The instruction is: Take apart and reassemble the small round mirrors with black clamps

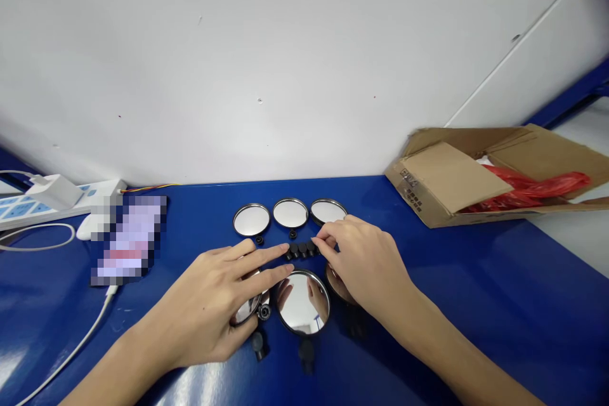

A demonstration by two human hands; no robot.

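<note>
Several round mirrors with dark rims lie in two rows on the blue table. My left hand (223, 298) has its fingers stretched out over the near left mirror (247, 307), which it partly hides. Its index fingertip meets the left end of a row of small black plastic pieces (302, 249); another fingertip is at the rim of the near middle mirror (303, 303). My right hand (364, 260) pinches thumb and index finger at the row's right end, seemingly on a black piece, and covers part of the near right mirror (337, 282). A round black fitting (264, 311) shows by my left thumb.
An open cardboard box (419, 200) with a red plastic bag (537, 187) stands at the right. On the left are a phone (130, 235), its white cable (90, 336) and a power strip (102, 193). A white wall (285, 76) bounds the table's back.
</note>
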